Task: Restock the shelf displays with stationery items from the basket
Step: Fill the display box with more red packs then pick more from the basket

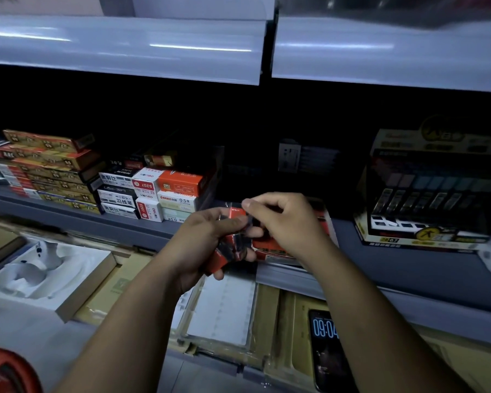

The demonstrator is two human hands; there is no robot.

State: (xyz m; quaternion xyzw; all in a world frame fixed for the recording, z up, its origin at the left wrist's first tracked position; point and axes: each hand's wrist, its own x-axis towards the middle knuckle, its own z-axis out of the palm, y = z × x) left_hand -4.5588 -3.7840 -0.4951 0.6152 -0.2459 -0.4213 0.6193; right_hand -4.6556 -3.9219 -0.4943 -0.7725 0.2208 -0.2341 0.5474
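Note:
My left hand [207,239] grips a bunch of small red-and-black stationery packets [230,251] in front of the middle shelf [142,226]. My right hand [284,219] pinches the top of one packet [237,212] from that bunch, thumb and fingers curled. Just behind my hands an orange display box [270,249] sits at the shelf's front edge, partly hidden by them. The red basket [3,370] shows only as a rim in the bottom left corner.
Stacked pen and refill boxes [150,191] fill the shelf's left. A black-and-yellow display carton [425,191] stands at the right. Below lie a white moulded tray [40,273], a clear case [224,307], brown boxes and a phone [326,350] showing a clock. An upper shelf [125,46] overhangs.

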